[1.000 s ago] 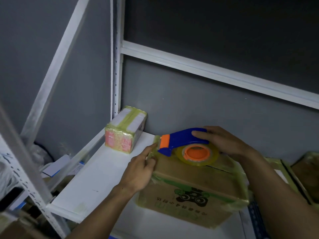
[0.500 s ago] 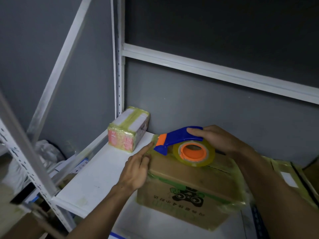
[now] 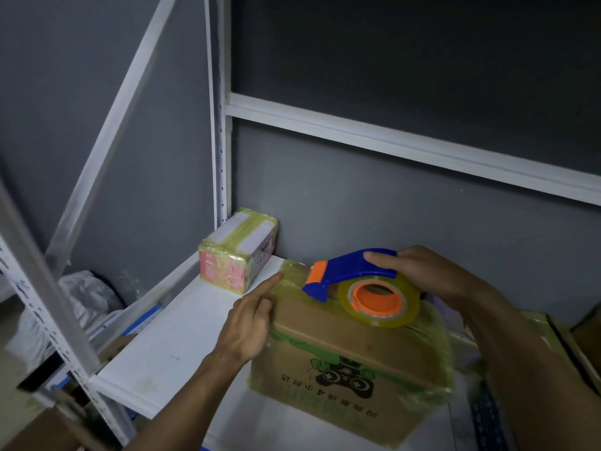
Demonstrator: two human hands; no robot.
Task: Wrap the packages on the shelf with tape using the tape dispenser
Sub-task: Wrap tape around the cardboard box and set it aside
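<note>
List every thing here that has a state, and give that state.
carton: closed, on the shelf, partly wrapped in tape.
small package: wrapped in tape, at the shelf's back left.
dispenser: roll loaded, resting on the carton's top.
right hand: grips the dispenser.
left hand: index finger straight, pressing tape on the carton's left edge.

Dim, cool ambient light; grey wall (image 3: 390,206) darkens toward top. Brightest area: white shelf (image 3: 169,346). Shadows soft. Slight sheen on tape roll (image 3: 411,307). Wide-angle bending at edges; near-left upright (image 3: 48,307) blurred.
</note>
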